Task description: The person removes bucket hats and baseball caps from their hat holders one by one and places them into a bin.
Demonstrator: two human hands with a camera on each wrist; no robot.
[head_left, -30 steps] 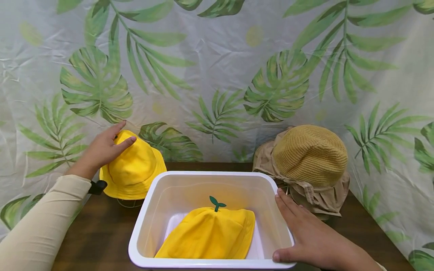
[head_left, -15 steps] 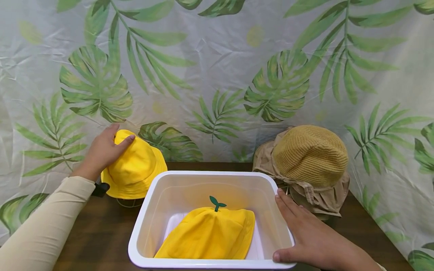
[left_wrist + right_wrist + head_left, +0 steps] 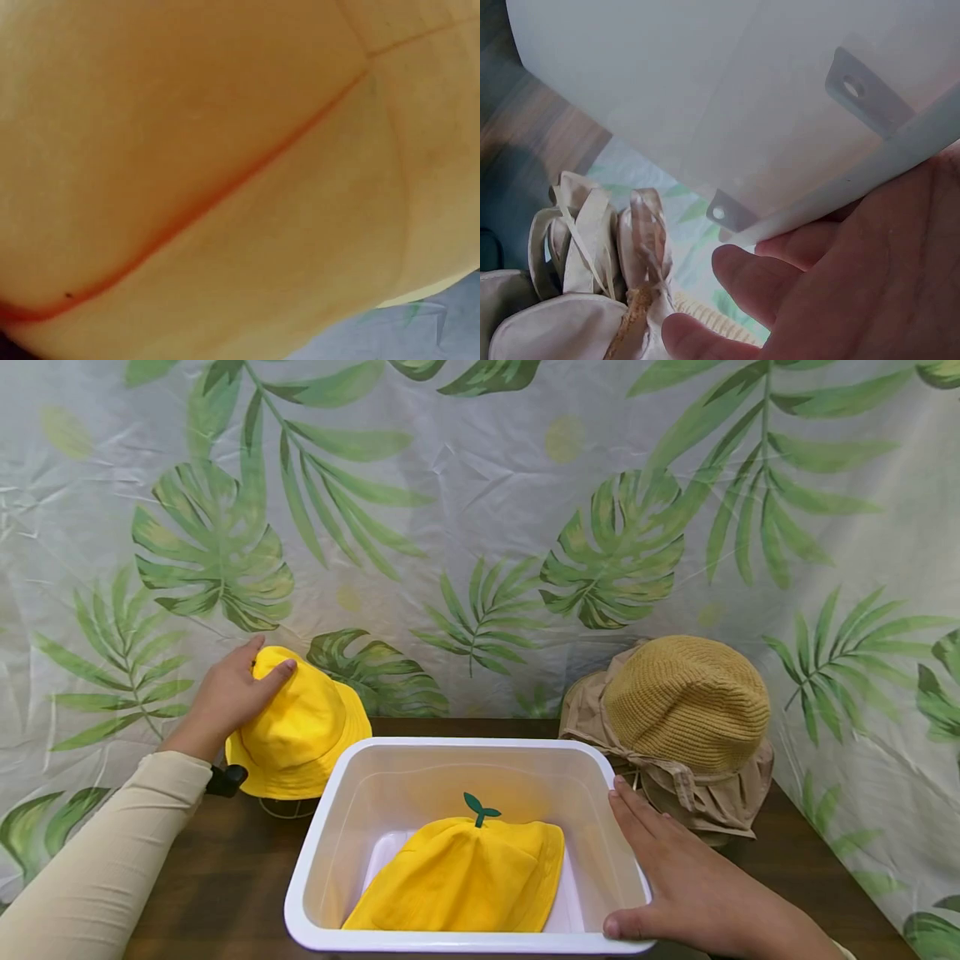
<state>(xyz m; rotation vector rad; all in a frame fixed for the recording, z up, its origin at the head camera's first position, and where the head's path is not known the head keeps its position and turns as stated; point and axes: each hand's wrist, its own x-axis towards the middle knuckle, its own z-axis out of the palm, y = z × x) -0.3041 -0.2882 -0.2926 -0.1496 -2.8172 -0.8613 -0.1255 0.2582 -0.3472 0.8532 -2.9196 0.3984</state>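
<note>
My left hand [image 3: 238, 690] rests on the upper left side of a yellow bucket hat [image 3: 303, 727], thumb spread across the crown's front; fingertips are partly hidden behind it. The hat sits on a wire stand [image 3: 287, 808]. In the left wrist view the hand's skin [image 3: 187, 150] fills nearly everything. My right hand [image 3: 693, 881] lies along the right side of a white plastic bin [image 3: 480, 745], fingers extended at its rim and thumb on the front corner. Inside the bin is another yellow hat [image 3: 461, 881] with a green sprout [image 3: 480, 811] on top.
Behind the bin to the right stands a mustard knitted hat [image 3: 686, 706] on top of a beige fabric hat [image 3: 705, 806] with ties. A leaf-printed curtain [image 3: 480, 527] hangs behind the dark wooden table [image 3: 217, 860].
My left hand has moved slightly right and down, and the yellow bucket hat has shifted a little to the right with it. My right hand and the bin stay in place.
</note>
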